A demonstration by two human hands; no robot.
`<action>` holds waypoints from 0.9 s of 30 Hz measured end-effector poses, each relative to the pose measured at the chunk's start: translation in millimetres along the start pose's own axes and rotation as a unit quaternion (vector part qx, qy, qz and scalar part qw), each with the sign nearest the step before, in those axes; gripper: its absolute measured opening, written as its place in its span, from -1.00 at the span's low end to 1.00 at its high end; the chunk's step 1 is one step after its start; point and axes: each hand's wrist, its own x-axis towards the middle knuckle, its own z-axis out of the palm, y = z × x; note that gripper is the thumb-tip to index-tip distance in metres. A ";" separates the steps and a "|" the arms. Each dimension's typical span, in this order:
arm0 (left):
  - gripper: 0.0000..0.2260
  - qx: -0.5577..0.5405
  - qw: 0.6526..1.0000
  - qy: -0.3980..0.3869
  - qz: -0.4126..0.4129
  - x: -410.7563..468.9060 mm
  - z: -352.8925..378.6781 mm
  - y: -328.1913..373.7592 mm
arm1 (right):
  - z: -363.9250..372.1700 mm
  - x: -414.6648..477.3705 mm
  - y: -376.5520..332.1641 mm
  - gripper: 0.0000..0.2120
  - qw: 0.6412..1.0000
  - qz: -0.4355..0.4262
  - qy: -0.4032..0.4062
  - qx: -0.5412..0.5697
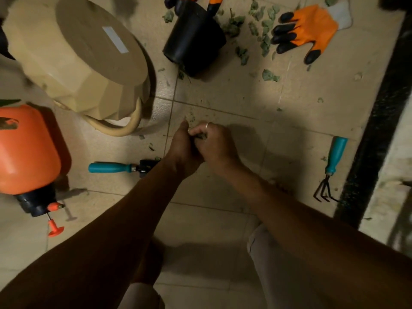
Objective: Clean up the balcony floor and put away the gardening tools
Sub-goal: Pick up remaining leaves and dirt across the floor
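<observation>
**Balcony floor: leaf pick-up under way, tools not yet stowed**

Floor point(223, 219): tiled and littered.

Beige container point(89, 52): tipped over, upper left. Orange sprayer point(29, 152) lies on its side below it.

Black pot point(194, 41): tipped over, top centre. Orange glove point(307, 32) lies flat to its right. The heaviest litter is between and around these two.

Hands: together at centre, low over the tiles.
- Right hand point(214, 143) is clenched on a small clump of leaf scraps point(200, 137).
- Left hand point(182, 148) butts against it, thumb up, fingers hidden. Can't tell whether it grips or only cups.

Tools: both lie flat, untouched and well apart.
- Hand rake point(334, 161) is at far right.
- Trowel point(111, 167) is at left, blade end partly under the left forearm.

Assessment: the step in hand looks like gathering loose litter by hand. Task is at an early stage, as most scraps are still up by the pot and glove.

Recs:
1. Keep the left palm under the clump as a scoop. Dry scraps will prob. crumble and drop from a pinch.
2. Sweep the small bits near the hands into one pile before lifting, to cut trips.
3. Stand the pot upright and use it as a bin, if that suits.
4. Work from centre out toward the glove area. Don't kneel on cleared tiles w/ debris on the hands.
5. Lift the tools only after the litter, so nothing hides beneath them.
</observation>
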 end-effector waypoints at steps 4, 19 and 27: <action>-0.51 -0.001 0.999 -0.041 -0.004 -5.7 3.9 -3.0 | -2.3 -13.4 -1.6 -0.78 0.985 -0.110 0.043 -0.129; -0.57 0.022 1.000 -0.020 -0.007 -12.4 -9.5 5.9 | -18.2 -11.0 14.3 -0.85 0.920 -0.310 0.032 -0.238; -0.62 0.048 0.998 0.007 -0.044 -23.0 -2.4 10.2 | -25.8 -2.7 10.1 -0.76 0.987 -0.098 0.125 -0.021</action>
